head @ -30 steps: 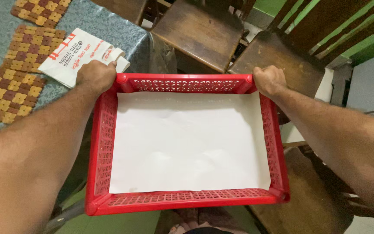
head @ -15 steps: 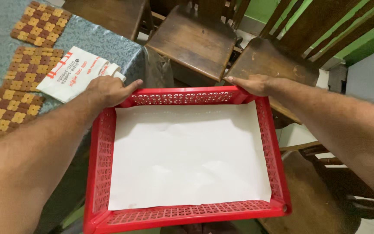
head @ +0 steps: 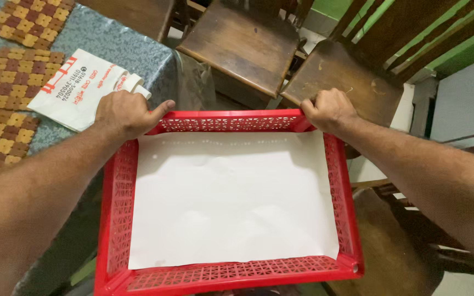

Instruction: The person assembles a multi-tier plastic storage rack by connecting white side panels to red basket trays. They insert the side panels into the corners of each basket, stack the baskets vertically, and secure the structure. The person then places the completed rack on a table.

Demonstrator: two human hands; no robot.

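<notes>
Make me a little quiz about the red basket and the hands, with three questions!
1. True or false: both hands grip the far rim of the red basket.
2. What lies flat inside the basket?
A. a white sheet of paper
B. a towel
C. fruit
3. Fill in: beside the left hand, on the table, lies a white ____ with red print.

Key
1. True: the left hand and the right hand each hold a far corner.
2. A, the white sheet of paper.
3. bag: the white bag.
</notes>
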